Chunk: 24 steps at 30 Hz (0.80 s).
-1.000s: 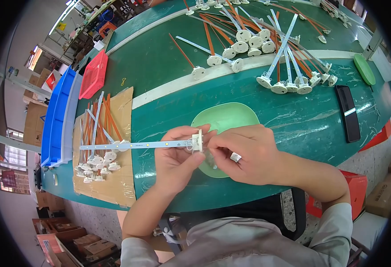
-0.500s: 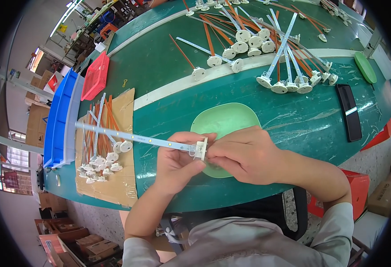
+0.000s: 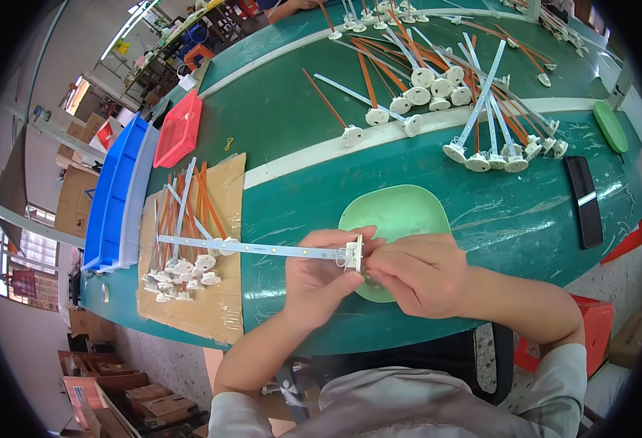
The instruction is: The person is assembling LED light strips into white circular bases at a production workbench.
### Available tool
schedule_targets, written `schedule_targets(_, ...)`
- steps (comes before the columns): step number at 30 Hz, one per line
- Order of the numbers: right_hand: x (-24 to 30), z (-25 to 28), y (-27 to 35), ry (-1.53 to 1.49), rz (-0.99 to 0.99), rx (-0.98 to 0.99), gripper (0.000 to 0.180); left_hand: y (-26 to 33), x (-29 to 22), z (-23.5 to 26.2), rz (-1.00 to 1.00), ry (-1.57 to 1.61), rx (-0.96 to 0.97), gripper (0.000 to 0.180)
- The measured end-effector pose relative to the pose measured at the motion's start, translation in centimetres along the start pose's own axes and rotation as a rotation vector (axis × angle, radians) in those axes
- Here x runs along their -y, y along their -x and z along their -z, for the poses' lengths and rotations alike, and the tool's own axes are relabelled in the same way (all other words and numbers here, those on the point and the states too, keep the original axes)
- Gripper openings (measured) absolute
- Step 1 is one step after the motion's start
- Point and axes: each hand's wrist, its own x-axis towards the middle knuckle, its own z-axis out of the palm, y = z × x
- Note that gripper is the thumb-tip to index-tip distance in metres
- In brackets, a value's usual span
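Observation:
In front of me, my left hand (image 3: 314,283) grips an LED light strip (image 3: 262,250) by the round white base (image 3: 358,254) at its end. The strip is a narrow white bar with small yellow chips, pointing left and lying nearly level. Thin wires show where bar and base meet. My right hand (image 3: 427,276) is pinched against the outer face of the base; whatever sits between its fingertips is too small or hidden. Just beyond both hands, partly covered by them, is a shallow light green dish (image 3: 394,206).
Similar strips with white bases (image 3: 182,266) lie on a cardboard sheet (image 3: 222,310) at left. More strips (image 3: 441,91) are heaped across the table. Blue bin (image 3: 109,204) and red basket (image 3: 178,131) stand far left; a phone (image 3: 584,204) and small green dish (image 3: 609,125) are at right.
The view has shifted, so the table and its things appear farther right and slightly lower. The strip's free end has swung down to nearly level. Both hands keep their hold at the base.

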Motion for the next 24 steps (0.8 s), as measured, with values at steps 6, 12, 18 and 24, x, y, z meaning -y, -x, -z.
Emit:
schedule_targets(6, -0.2, 0.8, -0.3, -0.044, -0.014, 0.057, 0.015, -0.1, -0.2, 0.0, 0.036, 0.068, 0.039, 0.049)
schedule_targets(12, -0.5, 0.8, -0.3, -0.139, -0.068, 0.058, 0.015, -0.2, -0.2, 0.8, -0.016, 0.075, 0.143, 0.048)
schedule_targets(18, 0.3, 0.5, -0.2, -0.022, -0.041, 0.003, 0.016, 0.1, 0.7, 0.2, -0.1, 0.021, 0.101, 0.048)
schedule_targets(24, 0.6, -0.3, -0.1, 0.004, -0.048, -0.045, 0.014, 0.4, 0.7, 0.5, -0.094, 0.028, 0.083, 0.047)
